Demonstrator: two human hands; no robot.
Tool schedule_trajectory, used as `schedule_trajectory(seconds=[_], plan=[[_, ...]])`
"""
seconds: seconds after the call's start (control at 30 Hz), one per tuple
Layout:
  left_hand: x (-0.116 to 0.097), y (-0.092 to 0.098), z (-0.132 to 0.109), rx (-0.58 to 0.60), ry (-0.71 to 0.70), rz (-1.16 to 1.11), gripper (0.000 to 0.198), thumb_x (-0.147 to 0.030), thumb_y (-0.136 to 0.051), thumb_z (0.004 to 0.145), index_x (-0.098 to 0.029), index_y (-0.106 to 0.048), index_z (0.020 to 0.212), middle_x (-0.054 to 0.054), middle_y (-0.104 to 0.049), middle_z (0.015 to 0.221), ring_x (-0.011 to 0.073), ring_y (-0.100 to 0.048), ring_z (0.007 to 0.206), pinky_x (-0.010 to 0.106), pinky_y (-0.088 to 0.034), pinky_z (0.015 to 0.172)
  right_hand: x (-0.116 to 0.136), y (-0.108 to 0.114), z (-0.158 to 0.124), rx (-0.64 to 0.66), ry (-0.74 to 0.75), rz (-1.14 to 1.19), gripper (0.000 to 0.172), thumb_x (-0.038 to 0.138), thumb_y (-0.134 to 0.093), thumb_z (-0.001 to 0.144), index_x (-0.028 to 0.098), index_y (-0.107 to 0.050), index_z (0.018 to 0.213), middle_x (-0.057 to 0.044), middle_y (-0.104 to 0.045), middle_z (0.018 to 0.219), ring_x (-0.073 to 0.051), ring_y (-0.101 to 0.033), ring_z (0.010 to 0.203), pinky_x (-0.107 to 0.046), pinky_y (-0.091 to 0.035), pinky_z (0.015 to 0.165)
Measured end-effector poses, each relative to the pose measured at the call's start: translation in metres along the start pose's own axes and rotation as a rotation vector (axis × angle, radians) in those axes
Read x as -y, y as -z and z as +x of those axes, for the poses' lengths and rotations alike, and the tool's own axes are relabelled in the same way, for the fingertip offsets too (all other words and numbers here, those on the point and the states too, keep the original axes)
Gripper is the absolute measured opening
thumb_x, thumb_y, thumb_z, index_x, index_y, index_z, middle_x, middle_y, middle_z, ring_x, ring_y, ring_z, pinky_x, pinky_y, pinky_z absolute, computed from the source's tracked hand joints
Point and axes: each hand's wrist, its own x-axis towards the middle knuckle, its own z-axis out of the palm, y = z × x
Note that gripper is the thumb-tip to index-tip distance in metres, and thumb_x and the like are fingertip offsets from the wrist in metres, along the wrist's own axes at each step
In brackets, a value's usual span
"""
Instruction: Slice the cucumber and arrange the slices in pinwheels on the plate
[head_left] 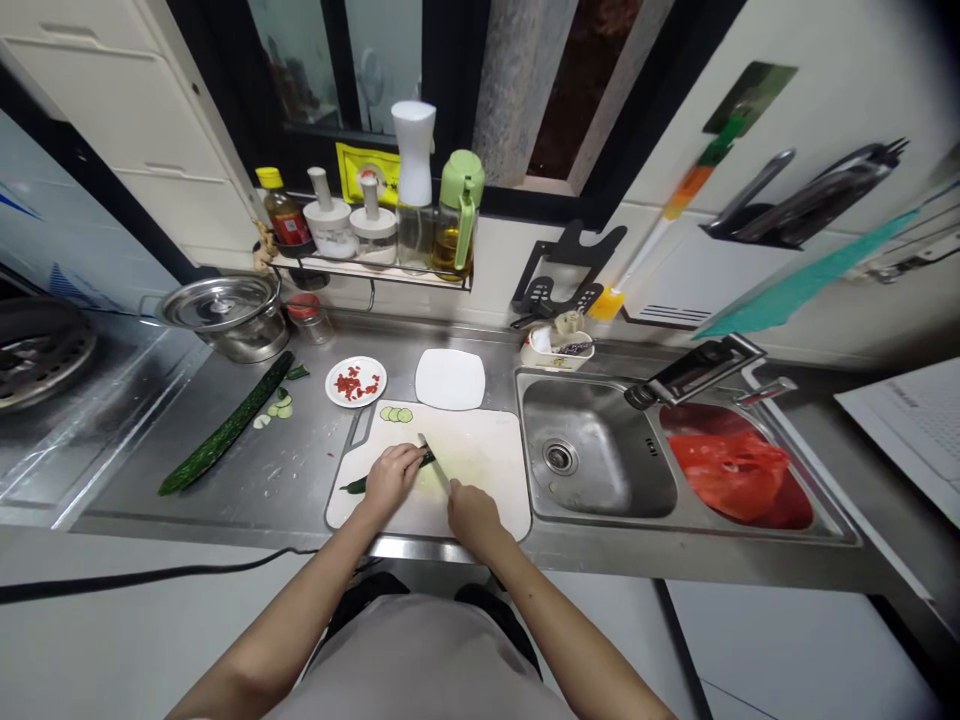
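Note:
On the white cutting board my left hand closes over a dark green cucumber, whose end sticks out to the left beneath it. My right hand grips the handle of a knife. The blade lies at the cucumber's right end, close to my left fingertips. Several thin cucumber slices lie near the board's upper left corner. Most of the cucumber's middle is hidden under my left hand.
Behind the board stand a white square plate and a plate of chopped red pieces. To the left lie a long cucumber, garlic cloves and a lidded steel pot. A sink borders the board's right; a red bag fills its second basin.

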Motion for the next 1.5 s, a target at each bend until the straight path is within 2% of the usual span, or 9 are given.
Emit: schedule_trajectory(seconds=[0.23, 0.57, 1.23, 1.5], plan=[[0.001, 0.001, 0.0, -0.003, 0.0, 0.002, 0.024, -0.029, -0.05, 0.094, -0.026, -0.071, 0.104, 0.004, -0.07, 0.102, 0.0185, -0.062, 0.093, 0.031, -0.05, 0.082, 0.003, -0.002, 0.01, 0.013, -0.003, -0.007, 0.03, 0.011, -0.036, 0.092, 0.013, -0.055, 0.114, -0.017, -0.069, 0.102, -0.025, -0.066, 0.099, -0.032, -0.046, 0.077], [0.0, 0.002, 0.001, -0.002, 0.009, -0.016, 0.024, -0.029, -0.05, 0.094, -0.025, -0.072, 0.103, 0.005, -0.07, 0.101, 0.0181, -0.062, 0.091, 0.031, -0.05, 0.082, -0.005, -0.008, -0.006, 0.038, -0.012, -0.009, 0.031, 0.013, -0.037, 0.092, 0.013, -0.054, 0.118, -0.017, -0.069, 0.102, -0.027, -0.066, 0.099, -0.033, -0.046, 0.077], [0.001, 0.001, 0.0, 0.005, 0.022, -0.008, 0.025, -0.029, -0.049, 0.094, -0.025, -0.072, 0.104, 0.004, -0.07, 0.103, 0.0185, -0.062, 0.094, 0.032, -0.049, 0.083, 0.005, -0.019, 0.018, -0.045, 0.003, -0.002, 0.03, 0.009, -0.035, 0.091, 0.012, -0.056, 0.112, -0.016, -0.07, 0.102, -0.024, -0.067, 0.099, -0.032, -0.048, 0.079], [0.001, 0.002, 0.0, 0.006, 0.022, -0.014, 0.025, -0.029, -0.049, 0.094, -0.025, -0.072, 0.103, 0.005, -0.07, 0.101, 0.0187, -0.062, 0.092, 0.032, -0.05, 0.082, 0.007, -0.02, 0.023, -0.027, -0.002, 0.004, 0.029, 0.01, -0.037, 0.092, 0.012, -0.055, 0.114, -0.016, -0.069, 0.103, -0.023, -0.066, 0.101, -0.031, -0.048, 0.08]])
